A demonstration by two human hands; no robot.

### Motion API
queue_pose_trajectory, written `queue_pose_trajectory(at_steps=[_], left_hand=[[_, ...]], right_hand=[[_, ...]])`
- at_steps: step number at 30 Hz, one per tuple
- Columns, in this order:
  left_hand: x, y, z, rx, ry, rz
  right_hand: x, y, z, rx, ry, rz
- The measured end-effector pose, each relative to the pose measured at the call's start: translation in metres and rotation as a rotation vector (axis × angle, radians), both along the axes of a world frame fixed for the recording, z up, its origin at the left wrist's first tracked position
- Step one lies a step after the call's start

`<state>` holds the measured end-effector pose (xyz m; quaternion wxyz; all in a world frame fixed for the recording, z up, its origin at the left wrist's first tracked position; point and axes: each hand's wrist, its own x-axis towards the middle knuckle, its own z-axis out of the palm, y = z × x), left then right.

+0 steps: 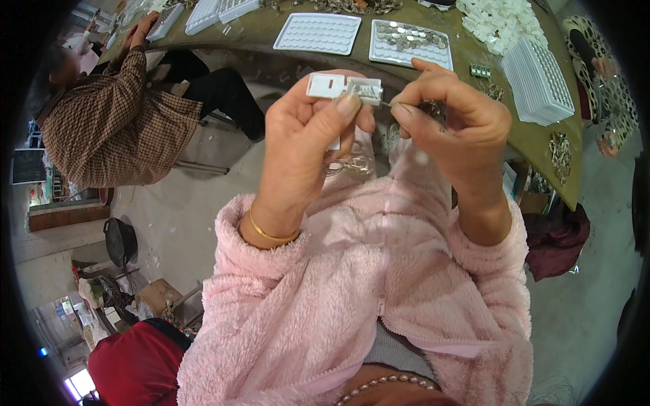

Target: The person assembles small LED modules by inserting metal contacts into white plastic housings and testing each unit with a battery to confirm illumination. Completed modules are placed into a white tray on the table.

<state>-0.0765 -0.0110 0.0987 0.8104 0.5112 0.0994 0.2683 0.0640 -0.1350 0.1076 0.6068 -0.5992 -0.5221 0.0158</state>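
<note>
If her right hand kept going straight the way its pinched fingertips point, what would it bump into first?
Most likely the small white plastic piece held in the left hand: the right hand pinches toward its near end, almost touching, though depth is hard to judge.

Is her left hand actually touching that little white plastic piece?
Touching. The head view shows the left hand pinching the small white plastic piece, with the thumb pressed over its front and the fingers behind it.
</note>
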Motion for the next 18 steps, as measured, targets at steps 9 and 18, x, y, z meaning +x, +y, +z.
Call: queue_pose_trajectory(at_steps=[9, 18], left_hand=[[0.008, -0.006, -0.011, 0.585, 0.019, 0.235], [0.014, -0.007, -0.006, 0.413, -0.025, 0.091]], right_hand=[[0.009, 0.000, -0.002, 0.037, -0.380, -0.110], [0.006, 0.000, 0.012, 0.049, -0.350, -0.060]])
